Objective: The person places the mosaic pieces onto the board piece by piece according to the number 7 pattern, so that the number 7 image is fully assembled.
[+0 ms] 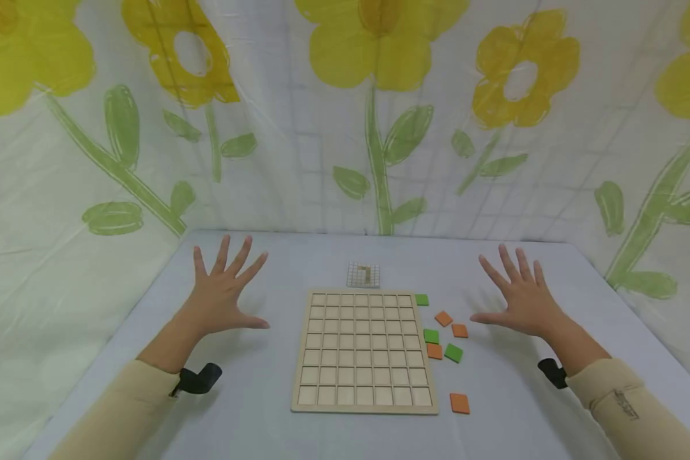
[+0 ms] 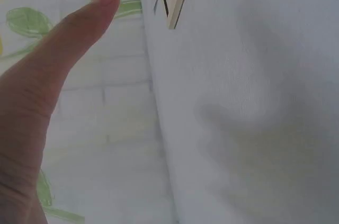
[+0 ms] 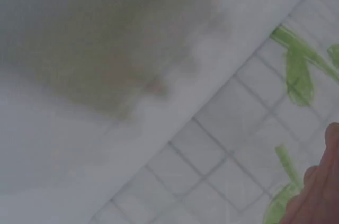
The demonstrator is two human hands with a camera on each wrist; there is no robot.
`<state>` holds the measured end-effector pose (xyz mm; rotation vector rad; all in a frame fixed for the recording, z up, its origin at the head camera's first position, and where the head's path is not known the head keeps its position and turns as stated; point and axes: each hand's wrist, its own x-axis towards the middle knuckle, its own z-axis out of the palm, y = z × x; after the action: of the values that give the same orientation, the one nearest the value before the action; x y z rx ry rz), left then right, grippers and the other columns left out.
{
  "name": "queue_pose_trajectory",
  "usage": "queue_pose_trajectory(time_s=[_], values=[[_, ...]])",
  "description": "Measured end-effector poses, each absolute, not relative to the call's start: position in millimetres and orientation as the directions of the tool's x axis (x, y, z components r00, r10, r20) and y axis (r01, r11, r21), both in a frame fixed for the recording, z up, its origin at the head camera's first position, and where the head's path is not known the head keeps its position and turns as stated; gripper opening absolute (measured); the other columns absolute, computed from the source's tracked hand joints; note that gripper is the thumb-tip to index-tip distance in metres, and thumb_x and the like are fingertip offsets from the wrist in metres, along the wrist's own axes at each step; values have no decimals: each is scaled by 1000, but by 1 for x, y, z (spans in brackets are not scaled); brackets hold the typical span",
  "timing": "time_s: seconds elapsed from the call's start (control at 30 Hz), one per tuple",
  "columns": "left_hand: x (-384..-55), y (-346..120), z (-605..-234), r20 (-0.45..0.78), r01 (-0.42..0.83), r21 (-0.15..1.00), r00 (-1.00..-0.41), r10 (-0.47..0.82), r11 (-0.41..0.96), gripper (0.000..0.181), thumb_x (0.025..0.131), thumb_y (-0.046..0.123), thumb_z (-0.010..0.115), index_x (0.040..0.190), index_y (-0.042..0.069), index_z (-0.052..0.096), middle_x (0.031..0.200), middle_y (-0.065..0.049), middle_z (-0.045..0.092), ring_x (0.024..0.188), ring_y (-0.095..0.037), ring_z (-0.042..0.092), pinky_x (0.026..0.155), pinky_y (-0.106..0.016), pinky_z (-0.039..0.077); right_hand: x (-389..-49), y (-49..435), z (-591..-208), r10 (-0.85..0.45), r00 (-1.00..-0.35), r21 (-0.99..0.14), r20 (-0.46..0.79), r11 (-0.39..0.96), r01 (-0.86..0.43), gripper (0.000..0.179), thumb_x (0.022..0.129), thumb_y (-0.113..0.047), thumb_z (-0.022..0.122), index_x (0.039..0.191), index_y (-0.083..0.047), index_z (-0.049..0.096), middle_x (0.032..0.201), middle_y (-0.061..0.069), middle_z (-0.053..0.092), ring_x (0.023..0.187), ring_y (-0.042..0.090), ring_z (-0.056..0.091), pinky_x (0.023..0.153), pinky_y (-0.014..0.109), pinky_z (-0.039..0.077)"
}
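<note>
Both hands are held up over the table, fingers spread and nothing in them. My left hand (image 1: pixel 221 297) is to the left of a wooden grid board (image 1: pixel 363 410), its thumb pointing toward the board. In the left wrist view the thumb (image 2: pixel 69 38) shows large, and a corner of the board (image 2: pixel 172 23) appears at the top. My right hand (image 1: pixel 523 300) is right of the board, nearest to loose square tiles, among them an orange tile (image 1: pixel 460 330) and a green tile (image 1: pixel 453 352). The board's square compartments hold no tiles.
Beyond the board lies a small card with a grid pattern (image 1: pixel 353 275). Other tiles lie along the board's right side, including a green tile (image 1: pixel 422 299) at its far corner and an orange tile (image 1: pixel 460 403) nearer me. A flower-printed curtain (image 1: pixel 276 160) hangs behind the white table (image 1: pixel 253 409).
</note>
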<state>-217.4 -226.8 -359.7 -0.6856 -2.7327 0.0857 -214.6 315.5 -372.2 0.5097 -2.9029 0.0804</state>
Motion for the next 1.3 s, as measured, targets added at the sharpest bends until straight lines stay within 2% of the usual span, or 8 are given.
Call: queue_pose_trajectory(time_s=[0.27, 0.33, 0.57, 0.73, 0.9, 1.0, 1.13, 1.3], values=[[-218, -207, -367, 269, 602, -19, -766, 584, 798, 118, 54, 73, 71, 148, 20, 25, 159, -9, 4, 144, -35, -13, 108, -69, -9, -192, 297, -377, -348, -927, -186, 141, 910, -370, 109, 72, -59, 69, 151, -23, 4, 157, 19, -5, 141, 46, -9, 108, 71, 3], [-219, -202, -370, 247, 610, 24, -772, 586, 792, 117, 54, 72, 73, 148, 19, 27, 158, -9, 7, 144, -36, -8, 109, -67, -10, -186, 292, -378, -343, -933, -248, 109, 899, -360, 108, 72, -58, 70, 151, -21, 6, 156, 20, -3, 141, 47, -7, 107, 71, 4], [-220, -186, -385, 156, 602, 213, -799, 581, 770, 107, 59, 63, 76, 145, 15, 34, 155, -11, 21, 143, -38, 14, 112, -65, 4, -162, 280, -378, -345, -939, -439, 4, 843, -311, 97, 74, -54, 70, 149, -14, 23, 156, 19, 9, 140, 48, 8, 102, 73, 18], [-223, -178, -398, 124, 577, 393, -805, 581, 716, 99, 62, 55, 79, 143, 12, 38, 154, -10, 24, 143, -37, 17, 115, -60, 6, -148, 273, -379, -345, -937, -510, -55, 817, -270, 89, 74, -51, 71, 144, -9, 34, 153, 20, 21, 136, 48, 21, 98, 70, 30], [-227, -169, -412, 59, 500, 532, -827, 560, 683, 95, 63, 53, 79, 141, 14, 42, 154, -6, 26, 143, -32, 20, 117, -55, 9, -138, 271, -381, -353, -930, -589, -105, 775, -228, 82, 76, -47, 72, 140, -7, 41, 146, 20, 35, 128, 44, 39, 94, 57, 44], [-229, -163, -419, 7, 451, 583, -834, 551, 676, 94, 63, 53, 79, 141, 17, 42, 154, -3, 26, 143, -29, 22, 117, -53, 13, -135, 271, -383, -390, -913, -623, -117, 745, -238, 73, 77, -43, 72, 135, -5, 46, 139, 19, 43, 118, 37, 51, 88, 40, 51], [-230, -158, -428, -31, 410, 624, -838, 545, 665, 92, 63, 51, 80, 140, 19, 43, 154, -3, 27, 142, -31, 23, 116, -54, 16, -133, 271, -386, -447, -886, -656, -126, 707, -263, 61, 77, -38, 73, 124, -5, 55, 127, 13, 54, 103, 22, 58, 78, 23, 51], [-228, -154, -434, -29, 386, 626, -857, 515, 678, 86, 61, 52, 80, 134, 18, 51, 150, 0, 34, 143, -28, 21, 118, -49, 11, -127, 272, -390, -516, -846, -756, -131, 604, -251, 46, 77, -30, 75, 113, -4, 62, 115, 12, 59, 90, 8, 55, 71, 20, 51]])
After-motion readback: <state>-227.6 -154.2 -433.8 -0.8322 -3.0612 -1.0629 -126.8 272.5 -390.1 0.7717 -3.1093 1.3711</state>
